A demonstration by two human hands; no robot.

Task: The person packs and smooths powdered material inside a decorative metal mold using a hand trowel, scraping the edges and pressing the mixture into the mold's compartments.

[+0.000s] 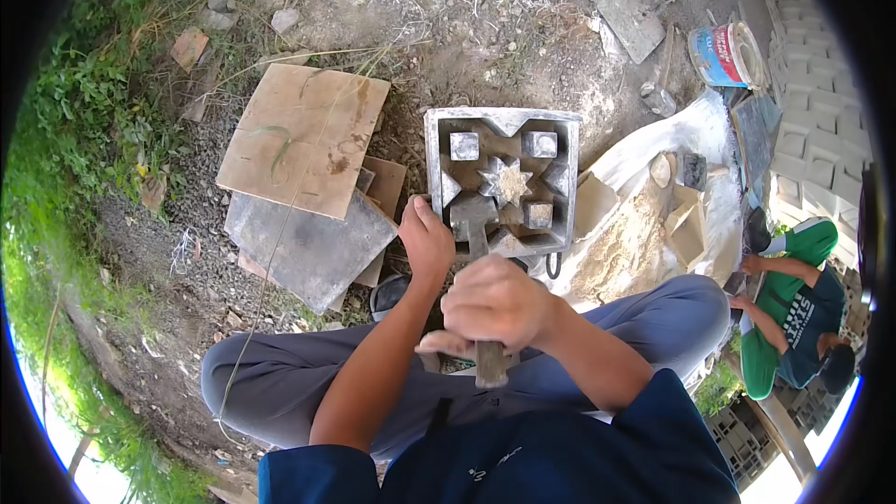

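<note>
A square metal mould [433, 154] sits in front of me, with a star-shaped piece [505, 181] at its centre and small square blocks near its corners. My right hand [495, 303] is closed round the wooden handle of a hammer [476, 217]. The hammer's head is over the mould's lower left part; I cannot tell whether it touches. At the mould's lower left corner, my left hand [427, 241] grips the side, its thumb pointing up and its other fingers mostly hidden. A dark loop handle [553, 265] sticks out at the mould's near right.
Flat boards [303, 140] lie stacked on the left. To the right, a white sack [691, 131] holds sandy powder [621, 243]. A paint bucket [723, 54] lies farther off, beside piled patterned blocks [812, 121]. Another person [793, 308] sits at the far right.
</note>
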